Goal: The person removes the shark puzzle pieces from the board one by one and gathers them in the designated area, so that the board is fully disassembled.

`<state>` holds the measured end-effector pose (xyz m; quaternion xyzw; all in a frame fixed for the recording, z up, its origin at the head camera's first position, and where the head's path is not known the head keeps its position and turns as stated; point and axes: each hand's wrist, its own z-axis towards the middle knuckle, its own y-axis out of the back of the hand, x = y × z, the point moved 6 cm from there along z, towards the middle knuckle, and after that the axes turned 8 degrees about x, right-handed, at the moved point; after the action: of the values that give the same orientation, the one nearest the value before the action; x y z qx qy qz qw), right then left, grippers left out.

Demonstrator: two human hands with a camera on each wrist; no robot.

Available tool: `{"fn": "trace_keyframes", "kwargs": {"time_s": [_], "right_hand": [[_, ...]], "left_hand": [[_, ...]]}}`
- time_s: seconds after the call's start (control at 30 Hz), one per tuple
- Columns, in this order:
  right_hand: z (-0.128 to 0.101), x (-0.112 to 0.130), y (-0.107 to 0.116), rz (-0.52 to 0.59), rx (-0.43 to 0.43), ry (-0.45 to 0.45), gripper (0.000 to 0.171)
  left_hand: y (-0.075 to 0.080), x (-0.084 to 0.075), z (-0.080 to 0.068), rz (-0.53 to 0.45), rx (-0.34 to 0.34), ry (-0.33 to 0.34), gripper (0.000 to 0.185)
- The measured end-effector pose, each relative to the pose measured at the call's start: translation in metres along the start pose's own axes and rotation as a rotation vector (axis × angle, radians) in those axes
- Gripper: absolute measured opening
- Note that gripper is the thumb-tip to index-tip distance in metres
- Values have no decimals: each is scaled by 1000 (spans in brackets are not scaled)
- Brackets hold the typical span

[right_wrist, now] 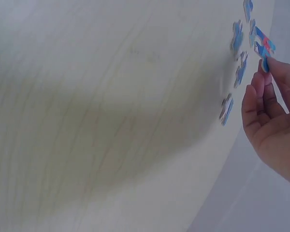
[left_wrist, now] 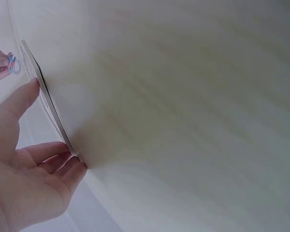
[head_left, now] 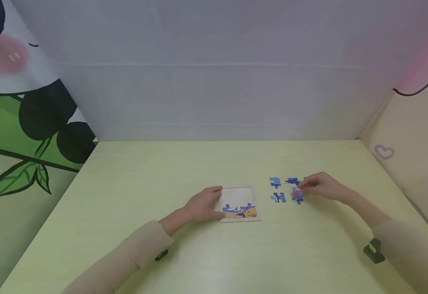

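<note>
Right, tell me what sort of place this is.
Probably a child's play or study nook: a pale green tabletop walled in by cartoon-printed panels, with a puzzle board and loose jigsaw pieces laid out between the hands.

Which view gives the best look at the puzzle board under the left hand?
The head view: the puzzle board lies face up, its bottom rows filled, the left hand touching its left edge. The left wrist view shows the board only as a thin edge beside the fingers. The right wrist view misses it.

The right hand [head_left: 322,186] hides part of the puzzle pieces [head_left: 297,195].
</note>
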<state>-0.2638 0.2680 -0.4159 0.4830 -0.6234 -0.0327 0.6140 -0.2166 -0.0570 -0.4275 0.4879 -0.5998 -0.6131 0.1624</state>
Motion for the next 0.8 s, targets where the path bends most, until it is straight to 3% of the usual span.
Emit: {"fn": "trace_keyframes", "kwargs": {"time_s": [0.23, 0.8], "right_hand": [[-17, -25, 16, -15, -13, -36, 22], [-24, -33, 23, -1, 20, -83, 23]], "left_hand": [[1, 1, -2, -10, -11, -15, 72], [6, -2, -6, -28, 10, -5, 73]]}}
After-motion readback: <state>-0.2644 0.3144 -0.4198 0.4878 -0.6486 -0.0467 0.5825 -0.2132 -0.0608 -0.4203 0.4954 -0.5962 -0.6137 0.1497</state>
